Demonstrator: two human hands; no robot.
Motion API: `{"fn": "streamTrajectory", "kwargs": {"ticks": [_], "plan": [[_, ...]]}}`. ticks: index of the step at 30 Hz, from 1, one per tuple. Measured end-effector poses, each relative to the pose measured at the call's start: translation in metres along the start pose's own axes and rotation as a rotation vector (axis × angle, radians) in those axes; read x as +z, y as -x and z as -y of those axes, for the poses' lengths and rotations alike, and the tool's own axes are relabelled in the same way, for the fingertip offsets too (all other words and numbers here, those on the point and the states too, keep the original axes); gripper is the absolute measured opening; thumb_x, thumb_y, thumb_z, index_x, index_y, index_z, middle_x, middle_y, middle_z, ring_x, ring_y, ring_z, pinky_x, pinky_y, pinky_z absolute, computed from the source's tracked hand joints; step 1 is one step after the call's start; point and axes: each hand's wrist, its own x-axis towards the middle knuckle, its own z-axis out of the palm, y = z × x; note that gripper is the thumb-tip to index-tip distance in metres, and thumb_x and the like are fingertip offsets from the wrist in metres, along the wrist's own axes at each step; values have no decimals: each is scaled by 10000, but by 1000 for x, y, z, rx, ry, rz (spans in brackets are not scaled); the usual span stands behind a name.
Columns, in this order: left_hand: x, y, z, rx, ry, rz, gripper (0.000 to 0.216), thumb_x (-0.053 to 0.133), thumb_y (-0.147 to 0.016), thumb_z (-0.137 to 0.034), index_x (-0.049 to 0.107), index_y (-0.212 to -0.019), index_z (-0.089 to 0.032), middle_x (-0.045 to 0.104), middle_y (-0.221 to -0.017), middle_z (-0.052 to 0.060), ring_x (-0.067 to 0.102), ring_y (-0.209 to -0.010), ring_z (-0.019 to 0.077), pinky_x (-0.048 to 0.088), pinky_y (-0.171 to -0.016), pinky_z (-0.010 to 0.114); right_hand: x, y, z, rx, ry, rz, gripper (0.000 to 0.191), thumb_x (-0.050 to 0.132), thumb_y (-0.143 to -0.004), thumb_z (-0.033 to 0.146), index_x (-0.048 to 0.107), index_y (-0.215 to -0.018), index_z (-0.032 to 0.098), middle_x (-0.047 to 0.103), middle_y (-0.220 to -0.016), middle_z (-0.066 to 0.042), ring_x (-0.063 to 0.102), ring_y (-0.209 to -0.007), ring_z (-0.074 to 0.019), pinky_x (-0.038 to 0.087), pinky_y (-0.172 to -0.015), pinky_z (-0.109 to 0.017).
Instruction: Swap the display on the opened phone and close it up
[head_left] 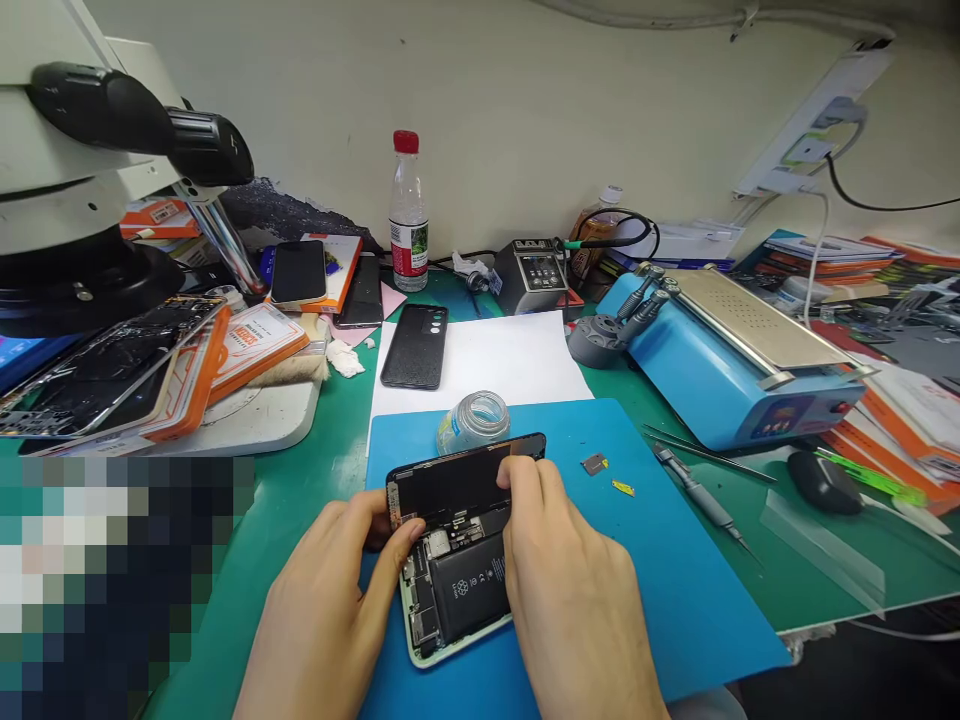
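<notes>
An opened phone (463, 590) lies on the blue mat, its black battery and inner parts exposed. Its screen (450, 487) is tilted up along the far edge, in front of a glass jar (474, 424). My left hand (330, 590) grips the phone's upper left corner, thumb on the inner side and fingers partly hidden behind the screen. My right hand (574, 580) is closed over the phone's right side, in front of the screen. Its bent fingers hide their tips and whatever they hold. Small metal plate (595, 463) and yellow piece (623, 488) lie right of the phone.
Beyond the mat, a black phone case (415, 346) rests on white paper. At right are tweezers (709, 453), a pen-like tool (705, 500) and a blue heating plate machine (742, 370). A microscope (90, 180) stands left; a bottle (409, 215) stands at the wall.
</notes>
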Motion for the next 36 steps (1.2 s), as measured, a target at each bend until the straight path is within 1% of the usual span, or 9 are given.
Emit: {"fn": "streamTrajectory", "kwargs": {"ticks": [6,10,14,17,20,26,30,34,36], "plan": [[0,-1,-1,-14,6,1,358,557,-1092,-618,756,-1128,-323,767,-1064,20,750,-912,236,571,-683,323,-1,0,0,20,24,62,414,541,-897,-108,474,-1161,203,633,-1069,-73,600,-558,-195,349,-414,-297],[0,0,2,-20,2,15,387,538,-1096,-642,753,-1148,-323,759,-1081,26,736,-907,232,552,-649,310,-1,0,0,15,14,46,375,456,-929,-84,482,-1165,206,621,-1023,-55,607,-568,-193,352,-420,-286],[0,1,4,-29,10,35,409,531,-1100,-659,749,-1125,-313,755,-1076,25,735,-914,226,557,-673,304,-10,6,-13,46,-61,-147,261,344,-1079,61,511,-1208,215,609,-994,-27,671,-672,-179,357,-420,-277],[1,0,6,-27,14,42,399,532,-1105,-665,745,-1131,-329,754,-1105,10,738,-929,208,558,-681,283,-22,17,-32,186,-173,-319,140,464,-1139,216,564,-1235,235,639,-1014,-3,711,-793,-145,488,-564,-206],[1,-1,8,-8,5,23,389,542,-1100,-671,749,-1129,-344,760,-1104,-7,746,-925,198,557,-679,271,-28,30,-53,344,-340,-353,132,585,-1098,341,622,-1190,254,672,-1020,-1,680,-742,-138,554,-700,-174],[-1,0,10,100,-23,-43,247,605,-1106,-553,746,-1099,-349,795,-1075,-59,780,-900,149,566,-697,208,-10,46,-90,534,-456,-384,233,679,-1043,477,698,-1115,257,700,-939,1,675,-748,-158,526,-621,-190],[-3,5,12,180,10,-118,183,628,-1103,-473,768,-1118,-355,822,-1064,-78,804,-890,120,577,-738,142,6,40,-110,630,-686,-385,371,707,-997,571,709,-1136,227,713,-975,-47,666,-740,-193,534,-577,-219],[-8,12,12,50,83,-189,290,700,-1028,-566,804,-1042,-296,846,-1022,-18,824,-895,179,615,-728,163,12,33,-120,642,-832,-249,469,655,-975,648,724,-1101,201,585,-742,-3,414,-456,-147,353,-372,-243],[-12,16,12,-59,155,-249,380,761,-958,-635,808,-1012,-262,849,-987,20,827,-929,222,642,-764,195,12,33,-122,633,-862,-214,492,627,-961,666,730,-1068,198,581,-739,-8,428,-467,-151,383,-394,-245]]}}
